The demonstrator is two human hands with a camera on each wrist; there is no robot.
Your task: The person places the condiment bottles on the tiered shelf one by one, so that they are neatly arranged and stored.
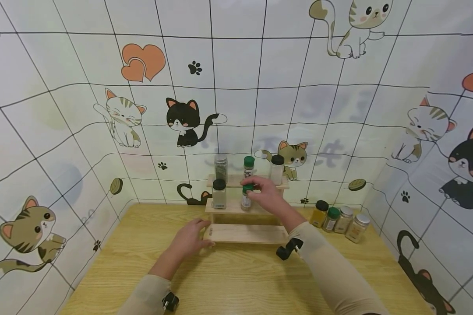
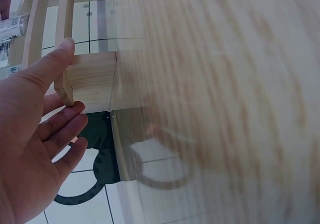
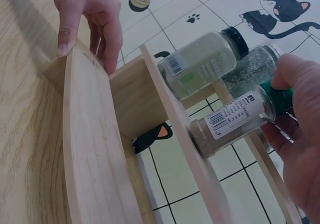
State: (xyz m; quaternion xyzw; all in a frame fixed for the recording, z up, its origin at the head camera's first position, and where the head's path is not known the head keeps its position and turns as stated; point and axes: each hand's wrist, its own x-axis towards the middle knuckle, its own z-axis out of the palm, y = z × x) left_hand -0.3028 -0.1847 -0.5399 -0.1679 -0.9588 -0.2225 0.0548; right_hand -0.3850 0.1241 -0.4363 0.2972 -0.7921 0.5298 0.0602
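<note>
A green-capped spice jar with a white label stands on the middle step of a wooden tiered rack. My right hand pinches its green cap between thumb and fingers. At the rack's left end, my left hand holds the lowest step, thumb on one face and fingers at the edge, as the left wrist view shows. Left of the pinched jar stands a black-capped jar on the same step. The top step bears a grey-lidded jar, another green-capped jar and a black-capped white jar.
On the table right of the rack stand a black-capped yellow jar, a green-capped jar and two pale-lidded jars. Behind the rack rises a wall covering with cat prints.
</note>
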